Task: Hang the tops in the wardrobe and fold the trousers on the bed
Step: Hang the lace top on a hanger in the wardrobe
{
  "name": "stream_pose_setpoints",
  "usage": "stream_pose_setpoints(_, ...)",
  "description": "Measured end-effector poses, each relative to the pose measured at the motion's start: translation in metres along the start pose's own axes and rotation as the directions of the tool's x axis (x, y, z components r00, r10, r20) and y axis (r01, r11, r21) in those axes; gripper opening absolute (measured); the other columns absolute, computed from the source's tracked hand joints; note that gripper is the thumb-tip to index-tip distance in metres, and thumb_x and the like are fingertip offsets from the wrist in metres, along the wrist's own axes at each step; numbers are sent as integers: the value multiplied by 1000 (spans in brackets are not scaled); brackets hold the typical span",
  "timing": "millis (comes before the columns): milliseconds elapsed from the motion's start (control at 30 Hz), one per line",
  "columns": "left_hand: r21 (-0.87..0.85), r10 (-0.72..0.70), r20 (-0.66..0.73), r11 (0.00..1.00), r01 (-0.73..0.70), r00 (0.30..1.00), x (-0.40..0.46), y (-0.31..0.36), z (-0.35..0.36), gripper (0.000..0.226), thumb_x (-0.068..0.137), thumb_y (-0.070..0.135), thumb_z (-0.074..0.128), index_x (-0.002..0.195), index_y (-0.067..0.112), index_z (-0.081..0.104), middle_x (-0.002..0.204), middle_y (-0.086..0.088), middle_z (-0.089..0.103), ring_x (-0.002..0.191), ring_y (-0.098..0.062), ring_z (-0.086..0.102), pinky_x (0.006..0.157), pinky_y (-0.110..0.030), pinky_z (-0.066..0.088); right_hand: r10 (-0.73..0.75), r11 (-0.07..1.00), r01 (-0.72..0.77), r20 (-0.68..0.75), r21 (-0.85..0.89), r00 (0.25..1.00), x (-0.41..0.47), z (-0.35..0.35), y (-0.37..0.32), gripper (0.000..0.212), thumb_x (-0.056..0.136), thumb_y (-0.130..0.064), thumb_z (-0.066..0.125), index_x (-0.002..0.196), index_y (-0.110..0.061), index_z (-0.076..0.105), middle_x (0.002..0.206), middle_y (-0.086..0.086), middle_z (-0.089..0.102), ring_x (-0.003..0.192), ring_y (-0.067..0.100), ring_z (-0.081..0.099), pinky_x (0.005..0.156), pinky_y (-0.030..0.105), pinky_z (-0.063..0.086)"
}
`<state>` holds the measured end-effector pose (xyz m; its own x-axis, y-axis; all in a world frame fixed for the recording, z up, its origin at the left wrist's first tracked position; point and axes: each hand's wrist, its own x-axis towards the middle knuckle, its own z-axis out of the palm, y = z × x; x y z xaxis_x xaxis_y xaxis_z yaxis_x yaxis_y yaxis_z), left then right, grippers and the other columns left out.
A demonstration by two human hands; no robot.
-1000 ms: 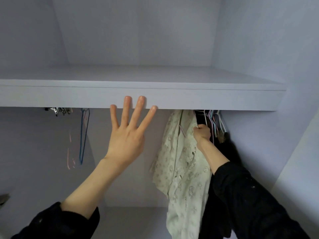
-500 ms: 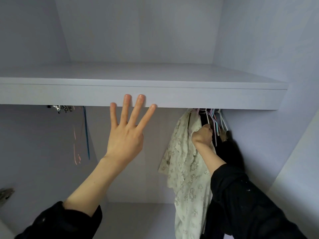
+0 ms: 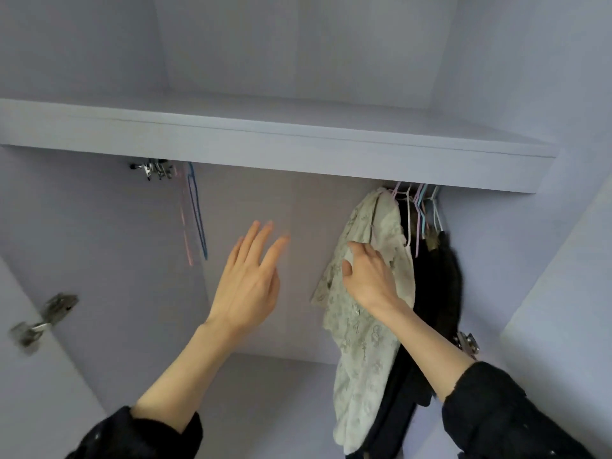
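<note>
In the head view the camera looks up into a pale wardrobe (image 3: pixel 516 94), beneath a shelf (image 3: pixel 265 144) that spans its width. At the far right under the shelf, a cream patterned top (image 3: pixel 367 342) hangs on a hanger among a bunch of pastel wire hangers (image 3: pixel 419 210); the rail itself is hidden behind the shelf edge. Just right of it, touching, hang dark garments (image 3: pixel 437 293). The right hand (image 3: pixel 367 279) lies on the upper part of the cream top with its fingers curled into the fabric and the thumb against it, gripping a fold at about shoulder level. The left hand (image 3: pixel 248 279) is raised in the middle of the opening, well apart from the clothes, fingers straight and slightly spread, holding nothing. At the far left a blue hanger (image 3: pixel 198 220) and a pinkish one dangle unused, and a metal door hinge (image 3: pixel 49 313) shows on the left panel.

The step in hand looks like the end of hanging this top: it seems to be on the rail already and is being settled. The next move likely calls for releasing the fabric, checking that the top sits straight, and turning away for the next garment; the bed and trousers are out of sight.
</note>
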<state>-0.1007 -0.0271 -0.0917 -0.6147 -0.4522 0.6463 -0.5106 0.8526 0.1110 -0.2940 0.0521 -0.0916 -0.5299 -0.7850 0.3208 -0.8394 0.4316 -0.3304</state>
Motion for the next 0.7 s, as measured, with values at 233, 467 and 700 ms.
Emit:
stream_pose_setpoints(233, 39, -341, 196, 939, 340, 919, -141, -44, -59, 47, 92, 9, 46, 139, 12, 42, 144, -7, 39, 131, -26, 39, 100, -37, 38, -305, 951, 282, 219, 129, 927, -80, 44, -116, 38, 98, -27, 43, 134, -17, 45, 127, 7, 57, 116, 27, 54, 91, 34, 41)
stream_pose_setpoints(467, 119, -646, 138, 764, 634, 751, -308, -56, -154, 43, 96, 18, 44, 139, 19, 42, 143, 1, 42, 129, -19, 42, 102, -29, 35, -601, 793, 458, 390, 401, 698, -203, 77, -233, 32, 98, -25, 45, 128, -17, 53, 121, 3, 63, 110, 25, 58, 91, 31, 41)
stream_pose_setpoints(700, 175, -881, -22, 463, 869, 473, -469, -64, -269, 40, 97, 17, 43, 137, 16, 44, 136, 0, 46, 122, -20, 46, 98, -32, 39, -861, 509, 532, 406, 676, 308, -356, 109, -377, 26, 96, -25, 47, 118, -18, 61, 113, 2, 67, 104, 22, 59, 87, 30, 44)
